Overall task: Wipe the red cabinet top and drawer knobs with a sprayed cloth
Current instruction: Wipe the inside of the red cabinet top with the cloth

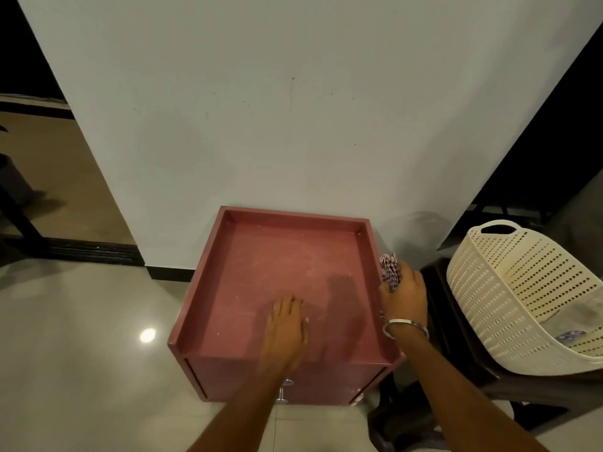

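While the red cabinet (287,282) is standing square against the white wall (293,109), its recessed top is facing straight up at the camera and its drawer front is facing the person, so its depth is running from the wall toward the viewer. Dusty pale smears are showing across the middle and far part of the top, whereas a darker patch near the front right is looking cleaner or damp; I am judging from this that the wiping of the top is only partly done, with most of the tray and the raised rim remaining. To the right, a cream perforated basket (522,298) is sitting tilted on a dark stool (456,353), close beside the cabinet.

The left hand (287,327) is lying flat on the front centre of the top, fingers fairly straight and pointing toward the wall, holding nothing and apparently steadying the cabinet. The right hand (404,298), wearing a silver bangle (404,326), is gripping the checked cloth (390,269) at the right rim, fingers curled round it; the cloth is bunched, its free end poking up toward the wall along that edge.

The drawer knobs (284,391) are showing just below the left wrist, small and metallic, and they are looking untouched, so that step is probably waiting.
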A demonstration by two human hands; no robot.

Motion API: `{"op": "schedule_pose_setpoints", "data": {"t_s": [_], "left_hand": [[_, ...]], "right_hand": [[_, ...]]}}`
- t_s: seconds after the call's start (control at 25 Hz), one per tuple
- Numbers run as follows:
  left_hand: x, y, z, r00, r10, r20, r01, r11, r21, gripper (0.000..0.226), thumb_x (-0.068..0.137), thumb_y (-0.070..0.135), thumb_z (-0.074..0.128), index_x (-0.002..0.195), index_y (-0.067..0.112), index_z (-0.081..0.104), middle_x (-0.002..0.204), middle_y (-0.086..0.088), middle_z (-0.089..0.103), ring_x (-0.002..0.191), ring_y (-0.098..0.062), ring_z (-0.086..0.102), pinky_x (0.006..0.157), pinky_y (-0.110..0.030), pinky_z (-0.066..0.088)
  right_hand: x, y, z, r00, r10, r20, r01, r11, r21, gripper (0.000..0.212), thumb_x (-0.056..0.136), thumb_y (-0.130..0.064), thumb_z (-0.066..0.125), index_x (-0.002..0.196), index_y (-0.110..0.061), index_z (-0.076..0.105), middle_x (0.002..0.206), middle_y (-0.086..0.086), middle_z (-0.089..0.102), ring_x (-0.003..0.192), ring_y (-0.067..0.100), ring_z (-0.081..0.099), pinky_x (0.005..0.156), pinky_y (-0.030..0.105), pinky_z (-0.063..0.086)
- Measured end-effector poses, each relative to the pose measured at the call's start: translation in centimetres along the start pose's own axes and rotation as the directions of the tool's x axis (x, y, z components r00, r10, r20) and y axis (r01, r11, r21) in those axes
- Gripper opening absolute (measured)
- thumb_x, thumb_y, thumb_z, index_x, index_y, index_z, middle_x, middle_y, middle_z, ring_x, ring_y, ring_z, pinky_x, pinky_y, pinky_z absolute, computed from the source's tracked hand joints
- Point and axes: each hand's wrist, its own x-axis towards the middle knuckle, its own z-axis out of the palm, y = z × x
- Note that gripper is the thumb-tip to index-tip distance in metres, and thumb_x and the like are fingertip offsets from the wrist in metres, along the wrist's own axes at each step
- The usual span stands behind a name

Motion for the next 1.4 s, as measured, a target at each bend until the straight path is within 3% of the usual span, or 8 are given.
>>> {"op": "schedule_pose_setpoints", "data": {"t_s": [0.12,0.28,0.48,0.6,0.76,0.88,1.04,1.4], "left_hand": [[-0.4,-0.4,1.6,0.999,0.033,-0.014,-0.032,0.996,0.088,0.049,0.096,0.027,0.04,0.142,0.013,0.039,0.15,-0.009,0.037,0.14,-0.027,0.029,0.118,-0.039,0.018],[-0.4,-0.4,2.3,0.996,0.067,-0.052,-0.06,0.991,0.117,0.047,0.092,0.027,0.042,0.134,0.007,0.05,0.138,-0.012,0.052,0.131,-0.031,0.045,0.113,-0.042,0.026],[0.2,-0.9,2.7,0.995,0.085,-0.049,-0.078,0.988,0.137,0.052,0.089,0.032,0.034,0.129,0.006,0.055,0.131,-0.012,0.058,0.124,-0.03,0.052,0.11,-0.043,0.032],[0.4,-1.1,2.7,0.996,0.08,-0.043,-0.073,0.987,0.144,0.054,0.092,0.034,0.032,0.134,0.006,0.05,0.137,-0.012,0.053,0.131,-0.029,0.046,0.114,-0.038,0.019],[0.5,-1.5,2.9,0.996,0.063,-0.062,-0.059,0.995,0.075,0.054,0.098,0.034,0.034,0.145,0.008,0.035,0.15,-0.011,0.038,0.142,-0.025,0.03,0.116,-0.032,0.003],[0.4,-1.5,3.1,0.993,0.068,-0.094,-0.061,0.995,0.076,0.055,0.097,0.036,0.034,0.144,0.008,0.037,0.148,-0.012,0.041,0.14,-0.025,0.033,0.117,-0.032,0.006],[0.4,-1.6,3.5,0.989,0.07,-0.129,-0.057,0.993,0.104,0.058,0.093,0.039,0.032,0.141,0.007,0.043,0.144,-0.012,0.046,0.137,-0.026,0.037,0.118,-0.034,0.013],[0.4,-1.5,3.8,0.986,0.077,-0.146,-0.056,0.987,0.148,0.059,0.094,0.041,0.033,0.141,0.006,0.043,0.145,-0.012,0.046,0.139,-0.026,0.036,0.117,-0.039,0.004]], "right_hand": [[0.5,2.0,0.1,0.996,-0.084,0.043,0.092,0.958,-0.271,0.054,0.08,-0.011,0.065,0.132,-0.011,0.049,0.117,0.019,0.052,0.107,0.036,0.052,0.085,0.044,0.049],[-0.3,3.9,1.4,0.986,-0.119,0.114,0.155,0.902,-0.402,0.052,0.079,-0.009,0.062,0.13,-0.015,0.052,0.113,0.015,0.054,0.102,0.034,0.053,0.079,0.042,0.049],[-0.8,4.7,3.4,0.978,-0.101,0.185,0.174,0.881,-0.441,0.052,0.078,-0.014,0.062,0.129,-0.018,0.054,0.117,0.013,0.051,0.105,0.034,0.05,0.082,0.044,0.048],[-1.0,5.4,3.8,0.985,-0.089,0.151,0.149,0.874,-0.462,0.049,0.078,-0.021,0.064,0.126,-0.017,0.056,0.122,0.013,0.05,0.11,0.035,0.048,0.089,0.047,0.044],[-0.7,7.4,3.9,0.987,-0.05,0.152,0.101,0.931,-0.352,0.05,0.088,-0.023,0.054,0.136,-0.011,0.045,0.141,0.012,0.041,0.123,0.033,0.043,0.097,0.046,0.044],[-0.4,7.7,5.0,0.981,-0.079,0.178,0.144,0.907,-0.395,0.054,0.092,-0.02,0.049,0.143,-0.01,0.035,0.153,0.011,0.03,0.136,0.032,0.035,0.103,0.045,0.041],[0.6,7.5,6.8,0.978,-0.107,0.178,0.183,0.847,-0.499,0.057,0.092,-0.01,0.047,0.146,-0.005,0.028,0.153,0.019,0.028,0.139,0.037,0.032,0.107,0.046,0.038],[4.5,6.8,9.2,0.979,-0.112,0.171,0.191,0.799,-0.57,0.057,0.092,-0.005,0.037,0.147,-0.004,0.021,0.155,0.018,0.024,0.141,0.036,0.027,0.11,0.044,0.035]]}}
